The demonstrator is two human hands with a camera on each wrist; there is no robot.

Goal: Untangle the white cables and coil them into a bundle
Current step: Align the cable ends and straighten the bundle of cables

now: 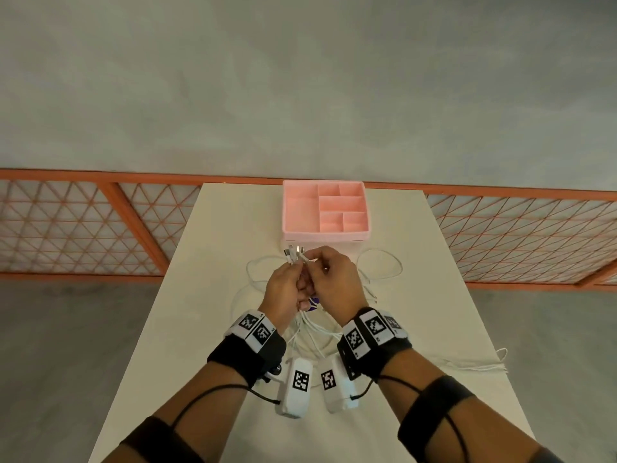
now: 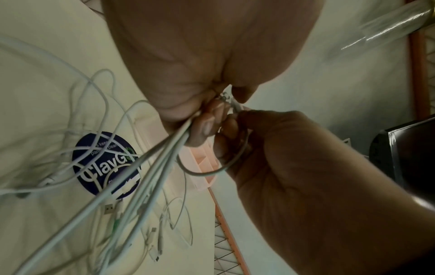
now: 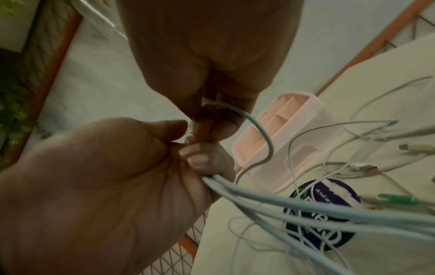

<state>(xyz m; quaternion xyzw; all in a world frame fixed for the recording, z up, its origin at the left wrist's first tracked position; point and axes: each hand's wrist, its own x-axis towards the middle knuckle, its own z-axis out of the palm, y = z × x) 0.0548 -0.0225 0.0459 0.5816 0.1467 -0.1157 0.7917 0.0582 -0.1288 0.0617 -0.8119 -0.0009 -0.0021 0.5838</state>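
Left hand (image 1: 283,289) grips several white cables (image 2: 150,173) near their plug ends; right hand (image 1: 329,274) pinches one more against them, above the table (image 1: 207,295) just near of the pink organizer (image 1: 325,233). Trailing loops could snag and re-knot if pulled hard.

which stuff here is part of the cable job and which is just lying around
Job: white cables, left hand gripping several, right hand pinching one.
Lying about: pink organizer, blue sticker, table.
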